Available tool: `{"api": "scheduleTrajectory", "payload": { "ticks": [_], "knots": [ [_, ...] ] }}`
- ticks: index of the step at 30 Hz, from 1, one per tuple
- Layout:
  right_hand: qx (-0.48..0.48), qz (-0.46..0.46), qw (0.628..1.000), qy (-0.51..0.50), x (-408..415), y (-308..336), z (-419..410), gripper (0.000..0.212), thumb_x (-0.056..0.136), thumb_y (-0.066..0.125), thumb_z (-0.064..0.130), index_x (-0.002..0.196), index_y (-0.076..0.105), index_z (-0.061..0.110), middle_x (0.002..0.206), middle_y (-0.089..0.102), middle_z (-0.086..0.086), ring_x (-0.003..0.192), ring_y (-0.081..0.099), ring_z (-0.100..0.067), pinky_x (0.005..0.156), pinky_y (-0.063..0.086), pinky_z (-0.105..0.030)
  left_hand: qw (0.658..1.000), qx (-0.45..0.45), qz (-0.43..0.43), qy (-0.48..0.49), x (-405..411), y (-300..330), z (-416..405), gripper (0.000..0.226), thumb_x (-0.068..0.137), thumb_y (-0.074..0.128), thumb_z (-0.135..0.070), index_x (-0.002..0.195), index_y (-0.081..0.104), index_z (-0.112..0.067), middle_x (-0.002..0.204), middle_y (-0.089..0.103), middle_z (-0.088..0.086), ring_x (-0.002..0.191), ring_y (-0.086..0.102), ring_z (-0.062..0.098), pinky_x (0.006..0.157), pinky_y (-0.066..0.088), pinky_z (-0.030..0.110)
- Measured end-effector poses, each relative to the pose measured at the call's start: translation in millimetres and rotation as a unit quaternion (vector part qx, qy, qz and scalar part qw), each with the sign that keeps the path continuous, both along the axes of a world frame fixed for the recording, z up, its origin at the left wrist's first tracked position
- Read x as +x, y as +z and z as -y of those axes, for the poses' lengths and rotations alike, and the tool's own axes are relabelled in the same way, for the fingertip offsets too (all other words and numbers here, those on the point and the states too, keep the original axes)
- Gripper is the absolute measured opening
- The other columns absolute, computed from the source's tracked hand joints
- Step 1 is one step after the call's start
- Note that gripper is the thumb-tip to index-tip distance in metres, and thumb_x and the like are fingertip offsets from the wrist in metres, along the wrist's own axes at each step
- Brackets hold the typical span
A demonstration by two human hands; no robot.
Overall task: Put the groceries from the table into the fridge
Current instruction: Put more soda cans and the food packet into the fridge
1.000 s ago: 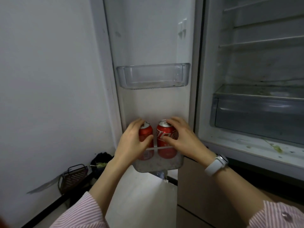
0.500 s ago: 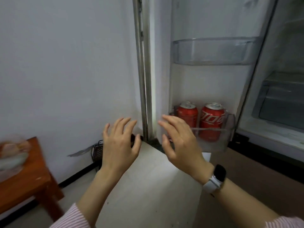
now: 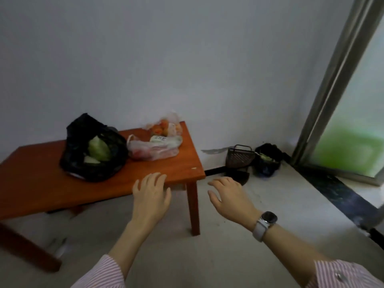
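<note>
A low orange-brown wooden table (image 3: 41,183) stands against the wall. On it sit a black plastic bag (image 3: 83,154) with a pale green cabbage (image 3: 98,150) showing inside, a clear bag of red produce (image 3: 149,151) with a white packet, and behind it a clear bag of orange fruit (image 3: 164,127). My left hand (image 3: 150,198) hovers open over the table's near right corner. My right hand (image 3: 230,197), with a watch on its wrist, is open over the floor just right of the table. Neither hand holds anything. The fridge interior is out of view.
A dark wire basket (image 3: 239,156) and a small black bag (image 3: 268,159) lie on the floor by the wall. A metal-edged frame (image 3: 332,80) rises at the right with a dark threshold strip (image 3: 342,194). Pale floor lies in front of me.
My hands let go of the two red cans in the fridge door shelf and drew back. My view swung left from the fridge to the table with the bags.
</note>
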State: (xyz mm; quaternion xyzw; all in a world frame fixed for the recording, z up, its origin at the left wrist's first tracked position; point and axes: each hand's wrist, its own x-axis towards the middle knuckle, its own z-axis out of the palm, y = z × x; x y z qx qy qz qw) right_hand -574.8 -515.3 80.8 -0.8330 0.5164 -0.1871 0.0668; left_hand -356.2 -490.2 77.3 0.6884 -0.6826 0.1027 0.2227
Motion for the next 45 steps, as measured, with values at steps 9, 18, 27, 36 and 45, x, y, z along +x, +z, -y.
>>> {"api": "scheduleTrajectory", "payload": {
  "ticks": [9,18,27,36,45],
  "knots": [
    [0.076,0.025,0.993,0.091,131,-49,130,0.036,0.094,0.041,0.031,0.121,0.055,0.012,0.12,0.056,-0.008,0.11,0.051,-0.027,0.091,0.044,-0.039,0.994,0.069,-0.043,0.072,123,-62,77,0.03,0.076,0.067,-0.017,0.104,0.065,-0.006,0.106,0.065,0.013,0.097,0.063,0.032,0.081,0.049,0.049],
    [0.134,0.077,0.981,0.116,206,-83,324,0.034,0.094,0.042,0.021,0.126,0.049,0.01,0.124,0.053,-0.011,0.111,0.051,-0.028,0.092,0.043,-0.037,0.984,0.164,0.012,0.066,195,-82,278,0.039,0.083,0.057,-0.022,0.118,0.059,-0.005,0.116,0.062,0.012,0.109,0.059,0.03,0.085,0.048,0.045],
    [0.131,0.0,0.979,0.157,269,-123,439,0.054,0.09,0.022,0.037,0.107,0.063,0.007,0.114,0.062,-0.013,0.118,0.049,-0.032,0.105,0.035,-0.047,0.969,0.242,0.043,-0.027,254,-110,417,0.032,0.091,0.037,-0.025,0.084,0.067,-0.017,0.097,0.069,0.0,0.109,0.06,0.026,0.097,0.04,0.055],
    [0.231,-0.066,0.97,0.043,275,-164,486,0.033,0.098,0.032,0.03,0.117,0.049,0.01,0.116,0.055,-0.01,0.096,0.057,-0.026,0.079,0.047,-0.034,0.916,0.392,0.019,-0.088,291,-167,466,0.07,0.081,0.058,-0.052,0.14,0.032,-0.026,0.142,0.034,-0.001,0.131,0.029,0.018,0.109,0.017,0.032],
    [0.118,-0.13,0.984,0.038,302,-175,553,0.033,0.081,0.064,0.017,0.112,0.061,0.005,0.108,0.063,-0.014,0.099,0.058,-0.035,0.079,0.049,-0.043,0.913,0.371,-0.121,-0.115,305,-176,505,0.085,0.066,0.071,-0.055,0.137,0.036,-0.024,0.138,0.046,-0.002,0.125,0.042,0.016,0.105,0.03,0.031]
  ]
}}
